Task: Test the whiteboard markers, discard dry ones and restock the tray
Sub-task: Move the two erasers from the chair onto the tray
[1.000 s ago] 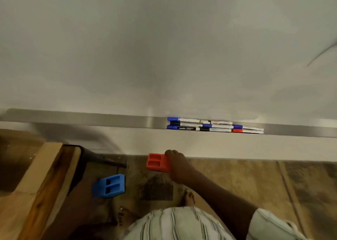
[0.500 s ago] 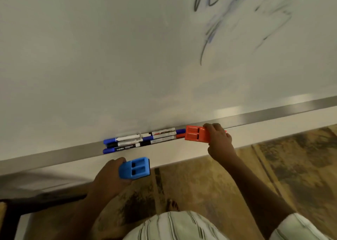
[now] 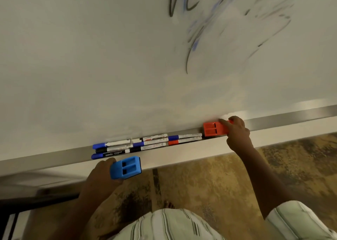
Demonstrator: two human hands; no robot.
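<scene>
Several whiteboard markers (image 3: 145, 145) with blue, black and red caps lie end to end in rows on the metal tray (image 3: 291, 114) under the whiteboard (image 3: 91, 57). My right hand (image 3: 235, 132) grips a red-orange eraser (image 3: 213, 129) that sits on the tray just right of the markers. My left hand (image 3: 102, 174) holds a blue eraser (image 3: 125, 167) just below the tray's front edge, under the markers' left end. Black and blue scribbles (image 3: 200, 30) mark the board at the upper right.
A patterned brown floor (image 3: 209, 181) lies below the board. A dark piece of furniture (image 3: 27, 203) stands at the lower left. My striped shirt (image 3: 164, 225) fills the bottom of the view.
Both hands rose from floor level to the tray with their erasers. The red-orange eraser now rests on the tray right of the markers, and the blue eraser came up close under the tray.
</scene>
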